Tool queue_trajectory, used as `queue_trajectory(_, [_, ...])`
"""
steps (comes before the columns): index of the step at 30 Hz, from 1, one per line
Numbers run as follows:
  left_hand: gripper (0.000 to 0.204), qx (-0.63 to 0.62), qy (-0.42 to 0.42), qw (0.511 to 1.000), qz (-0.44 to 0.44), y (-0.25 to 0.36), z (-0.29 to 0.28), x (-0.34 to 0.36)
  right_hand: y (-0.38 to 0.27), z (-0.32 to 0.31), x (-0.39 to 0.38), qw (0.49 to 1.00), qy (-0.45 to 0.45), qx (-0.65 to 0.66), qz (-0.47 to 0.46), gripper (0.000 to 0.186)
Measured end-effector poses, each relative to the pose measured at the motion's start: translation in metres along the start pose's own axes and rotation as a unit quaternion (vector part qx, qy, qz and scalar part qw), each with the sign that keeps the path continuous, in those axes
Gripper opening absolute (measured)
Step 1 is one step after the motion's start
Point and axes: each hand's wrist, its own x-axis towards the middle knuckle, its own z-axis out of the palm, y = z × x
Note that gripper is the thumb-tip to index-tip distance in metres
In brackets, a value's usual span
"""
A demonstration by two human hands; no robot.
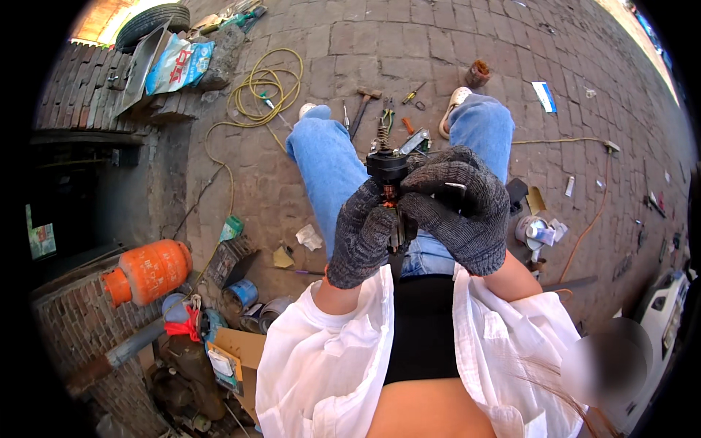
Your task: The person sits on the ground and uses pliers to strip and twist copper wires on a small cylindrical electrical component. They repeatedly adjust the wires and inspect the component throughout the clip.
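Observation:
My left hand (359, 237), in a dark grey knit glove, wraps around a motor armature (389, 193) held upright above my lap. Copper windings show between my hands, below a black round collar (386, 166). A coil spring (382, 135) stands on the shaft at the far end. My right hand (464, 208), gloved alike, has its fingers curled, with thumb and fingertips against the armature's right side. A small shiny strip (456, 187) shows among the right fingers; its kind cannot be made out. The near end of the armature is partly hidden by the gloves.
Beyond my knees lie a hammer (361, 113), green-handled pliers (388, 120) and a screwdriver (414, 93) on brick paving. A yellow hose (266, 80) coils at far left. An orange gas cylinder (155, 270) and cardboard box (244, 347) are left. A bucket (531, 231) stands right.

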Motion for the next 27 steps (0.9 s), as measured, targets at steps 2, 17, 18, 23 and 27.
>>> queue_trajectory(2, [0.051, 0.003, -0.034, 0.999, 0.004, 0.000, -0.003, 0.000, -0.001, 0.003, 0.002, 0.999, 0.008, -0.013, -0.040, 0.022])
queue_trajectory(17, [0.021, -0.420, -0.097, 0.902, -0.029, -0.015, -0.008, 0.029, 0.021, 0.006, -0.012, 0.840, -0.024, 0.439, 0.318, 0.023])
queue_trajectory(18, [0.019, -0.403, -0.024, 0.913, -0.056, -0.012, -0.004, 0.028, 0.022, 0.007, -0.011, 0.844, -0.027, 0.437, 0.310, 0.020])
queue_trajectory(23, [0.017, -0.367, 0.087, 0.924, -0.062, -0.011, 0.000, 0.017, 0.029, 0.006, -0.008, 0.846, -0.090, 0.443, 0.281, 0.018])
queue_trajectory(27, [0.013, -0.376, 0.013, 0.926, -0.020, 0.006, -0.015, 0.034, 0.014, -0.008, -0.009, 0.807, -0.059, 0.512, 0.289, 0.016])
